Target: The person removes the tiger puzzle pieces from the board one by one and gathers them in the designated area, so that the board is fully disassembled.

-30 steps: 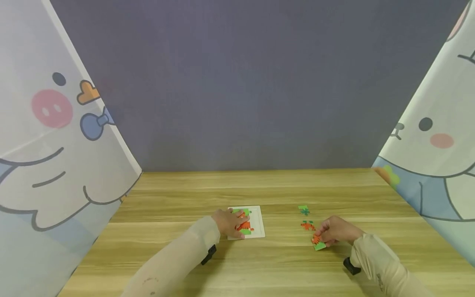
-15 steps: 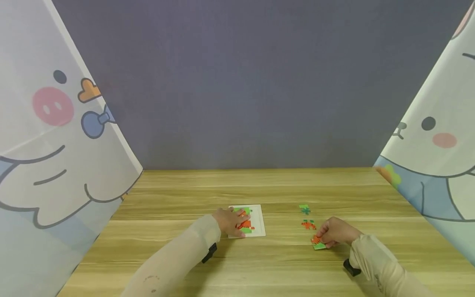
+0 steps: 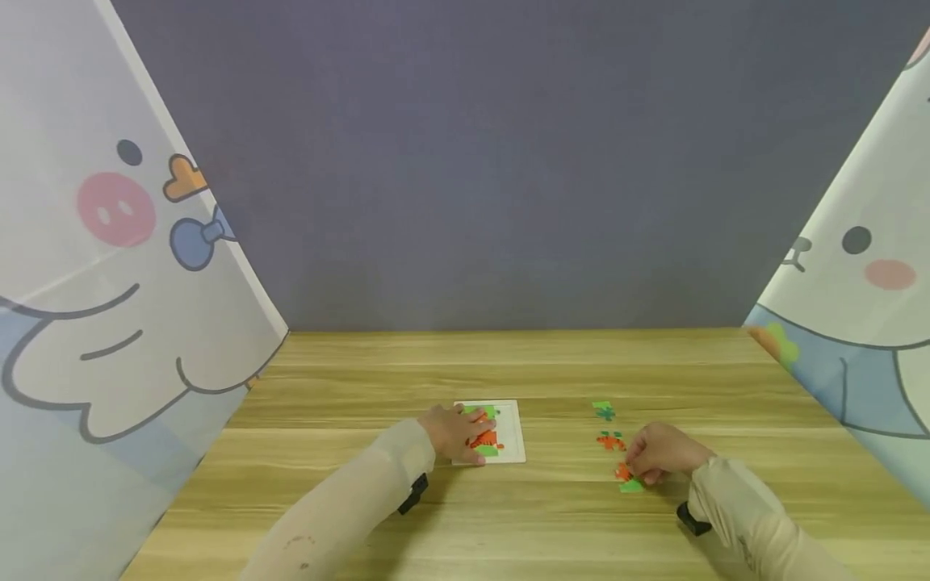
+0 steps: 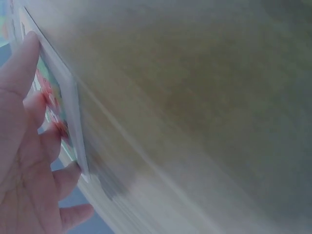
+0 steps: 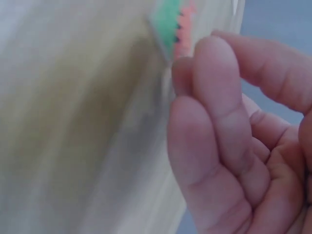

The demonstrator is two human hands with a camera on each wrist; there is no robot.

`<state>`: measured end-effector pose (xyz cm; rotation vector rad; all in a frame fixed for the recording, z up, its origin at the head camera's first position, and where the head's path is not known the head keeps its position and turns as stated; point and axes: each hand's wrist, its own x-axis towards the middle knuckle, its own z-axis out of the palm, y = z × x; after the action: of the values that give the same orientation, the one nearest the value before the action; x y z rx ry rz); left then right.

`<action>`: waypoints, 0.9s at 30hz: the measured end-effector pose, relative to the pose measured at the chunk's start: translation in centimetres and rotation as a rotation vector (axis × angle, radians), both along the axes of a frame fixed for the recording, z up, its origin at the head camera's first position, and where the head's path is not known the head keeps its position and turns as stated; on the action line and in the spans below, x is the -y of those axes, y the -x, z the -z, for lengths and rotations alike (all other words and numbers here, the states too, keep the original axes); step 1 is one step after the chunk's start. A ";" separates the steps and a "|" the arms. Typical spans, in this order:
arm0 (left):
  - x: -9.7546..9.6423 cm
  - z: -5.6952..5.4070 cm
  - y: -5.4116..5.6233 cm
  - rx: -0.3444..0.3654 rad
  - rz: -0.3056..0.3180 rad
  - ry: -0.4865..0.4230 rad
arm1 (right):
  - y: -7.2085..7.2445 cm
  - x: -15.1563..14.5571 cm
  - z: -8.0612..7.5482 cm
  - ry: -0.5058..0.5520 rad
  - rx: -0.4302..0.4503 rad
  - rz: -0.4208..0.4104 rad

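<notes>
A white puzzle tray [image 3: 514, 436] lies on the table, its left part filled with green and orange pieces [image 3: 485, 440]. Spread over that part is my left hand [image 3: 452, 436], fingers straight; in the left wrist view its thumb [image 4: 24, 61] rests on the tray's rim. To the right, my right hand [image 3: 664, 452] pinches an orange and green puzzle piece [image 3: 623, 472] low over the wood, fingers bent. The right wrist view shows the piece [image 5: 168, 27] just beyond the fingertips, its held edge hidden.
A green puzzle piece [image 3: 603, 411] and an orange one with green bits [image 3: 611, 441] lie between tray and right hand. The wooden table [image 3: 407, 367] meets a dark back panel [image 3: 508, 177]. Cartoon-printed panels [image 3: 123, 323] stand at both sides.
The piece at my right fingers has turned a little, and more of it is now covered by the hand. My left hand stays on the tray. The whole view has shifted slightly.
</notes>
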<state>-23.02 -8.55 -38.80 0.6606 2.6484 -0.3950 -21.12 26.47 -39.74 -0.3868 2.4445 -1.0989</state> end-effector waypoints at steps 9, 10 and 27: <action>0.4 -0.1 0.0 0.008 0.014 -0.074 | 1.1 1.7 -1.6 0.028 -0.049 -0.057; 0.5 -0.1 0.1 0.011 0.015 -0.088 | 1.2 2.0 -1.8 0.013 -0.061 -0.053; 4.7 -0.4 -0.4 0.033 0.071 -0.241 | 3.4 5.8 -1.3 -0.119 -0.272 -0.064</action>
<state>-22.57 -13.29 -38.45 0.8281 2.6699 -0.0827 -24.52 20.67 -38.44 -0.6062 2.6969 -0.9194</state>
